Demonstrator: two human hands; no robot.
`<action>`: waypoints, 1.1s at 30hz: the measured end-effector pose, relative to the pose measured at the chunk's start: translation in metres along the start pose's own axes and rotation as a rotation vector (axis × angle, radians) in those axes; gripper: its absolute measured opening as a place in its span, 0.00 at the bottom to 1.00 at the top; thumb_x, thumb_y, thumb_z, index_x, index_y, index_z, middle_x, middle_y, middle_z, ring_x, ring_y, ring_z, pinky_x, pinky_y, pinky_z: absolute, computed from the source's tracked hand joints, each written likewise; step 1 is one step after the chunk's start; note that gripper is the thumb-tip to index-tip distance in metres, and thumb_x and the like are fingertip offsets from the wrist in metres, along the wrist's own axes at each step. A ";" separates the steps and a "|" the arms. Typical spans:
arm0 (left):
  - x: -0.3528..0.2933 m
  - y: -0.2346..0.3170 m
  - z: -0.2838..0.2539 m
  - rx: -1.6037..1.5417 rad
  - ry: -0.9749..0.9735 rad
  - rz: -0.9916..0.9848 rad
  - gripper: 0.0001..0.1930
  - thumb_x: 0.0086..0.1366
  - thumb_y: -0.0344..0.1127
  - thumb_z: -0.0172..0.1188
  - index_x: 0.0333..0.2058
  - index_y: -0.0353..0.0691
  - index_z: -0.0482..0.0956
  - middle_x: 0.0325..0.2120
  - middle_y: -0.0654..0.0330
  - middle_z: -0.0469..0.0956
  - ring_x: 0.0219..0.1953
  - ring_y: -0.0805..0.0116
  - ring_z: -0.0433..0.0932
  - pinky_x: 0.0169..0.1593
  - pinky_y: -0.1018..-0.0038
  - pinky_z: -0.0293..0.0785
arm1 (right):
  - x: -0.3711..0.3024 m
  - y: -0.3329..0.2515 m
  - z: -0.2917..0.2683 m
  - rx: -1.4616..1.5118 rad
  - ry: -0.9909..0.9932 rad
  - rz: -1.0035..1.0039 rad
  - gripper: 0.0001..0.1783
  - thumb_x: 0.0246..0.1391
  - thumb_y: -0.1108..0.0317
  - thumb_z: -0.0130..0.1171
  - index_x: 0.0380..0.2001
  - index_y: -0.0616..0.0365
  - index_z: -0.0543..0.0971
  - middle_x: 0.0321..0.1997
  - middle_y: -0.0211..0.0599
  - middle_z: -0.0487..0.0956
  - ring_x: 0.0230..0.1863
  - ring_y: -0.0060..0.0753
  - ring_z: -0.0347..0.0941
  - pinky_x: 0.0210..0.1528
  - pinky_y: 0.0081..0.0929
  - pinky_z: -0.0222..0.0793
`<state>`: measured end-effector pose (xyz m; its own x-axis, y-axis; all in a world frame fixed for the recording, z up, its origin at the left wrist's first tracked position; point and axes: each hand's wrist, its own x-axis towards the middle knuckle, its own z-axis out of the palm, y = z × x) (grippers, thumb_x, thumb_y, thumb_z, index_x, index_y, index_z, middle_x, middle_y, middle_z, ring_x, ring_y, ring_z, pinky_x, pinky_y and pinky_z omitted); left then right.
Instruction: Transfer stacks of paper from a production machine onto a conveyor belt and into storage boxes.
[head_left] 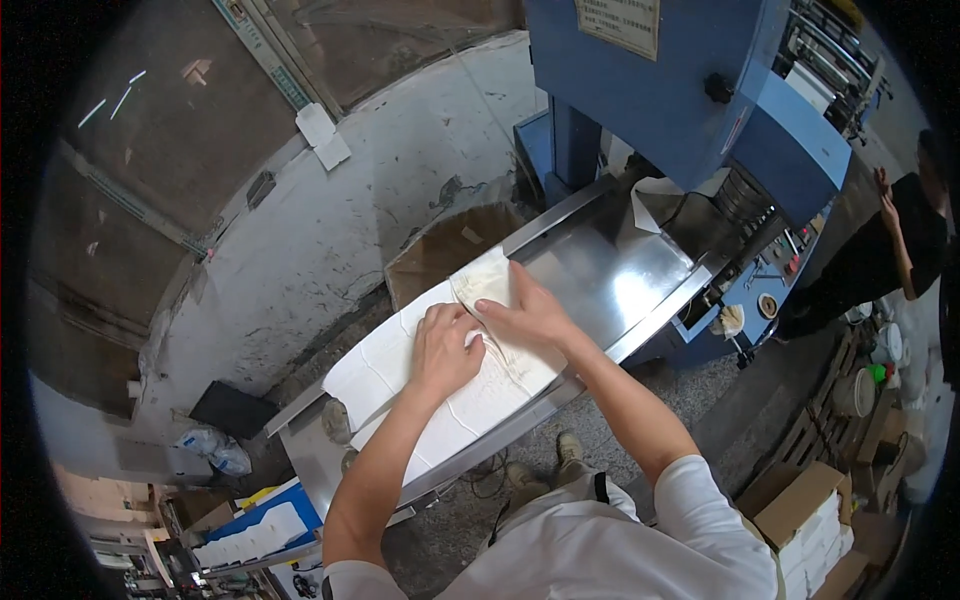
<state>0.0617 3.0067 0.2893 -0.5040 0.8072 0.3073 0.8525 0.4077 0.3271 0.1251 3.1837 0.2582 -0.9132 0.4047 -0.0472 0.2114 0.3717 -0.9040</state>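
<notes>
Several bundles of flat white paper bags [375, 368] lie in a row in a long metal trough, their folded ends overlapping. My left hand [446, 352] rests on the middle of the row, its fingers bent and its thumb close to them, holding paper at a raised fold. Just to the right, my right hand [533, 314] lies over the bundle nearest the machine. Its thumb points toward my left hand, and its forefinger stretches along the paper, apart from the thumb. Where the two bundles meet under my hands, the paper is creased and partly hidden.
The metal trough [600, 262] runs up to a blue machine [660, 90] at the far right. Behind it stand a brown carton [440, 250] and a worn white wall. Tools lie on a blue side table [750, 300]. Another person [885, 240] stands at right; an open cardboard box [800, 505] is lower right.
</notes>
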 end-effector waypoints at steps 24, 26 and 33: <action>-0.002 0.000 0.001 0.008 0.003 0.001 0.07 0.50 0.30 0.62 0.30 0.35 0.80 0.38 0.51 0.76 0.46 0.53 0.71 0.51 0.62 0.68 | 0.039 0.107 -0.034 -0.234 0.140 0.170 0.46 0.43 0.57 0.64 0.63 0.64 0.59 0.51 0.59 0.74 0.53 0.54 0.72 0.56 0.39 0.67; -0.004 -0.003 -0.001 0.027 0.000 0.004 0.07 0.50 0.30 0.62 0.30 0.36 0.80 0.38 0.52 0.75 0.46 0.54 0.71 0.51 0.62 0.68 | 0.015 0.093 -0.051 -0.141 0.177 0.219 0.46 0.43 0.49 0.65 0.60 0.69 0.63 0.51 0.63 0.74 0.54 0.58 0.71 0.56 0.40 0.67; 0.002 -0.001 0.000 0.016 0.005 0.028 0.06 0.50 0.30 0.62 0.29 0.35 0.80 0.37 0.52 0.75 0.45 0.53 0.71 0.50 0.62 0.68 | -0.069 0.068 -0.047 -0.522 0.275 -0.067 0.39 0.47 0.49 0.65 0.53 0.71 0.69 0.47 0.60 0.75 0.51 0.53 0.72 0.54 0.40 0.68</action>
<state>0.0598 3.0075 0.2895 -0.4808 0.8161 0.3206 0.8682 0.3920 0.3042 0.2194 3.2203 0.2202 -0.8217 0.5416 0.1773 0.3635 0.7377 -0.5689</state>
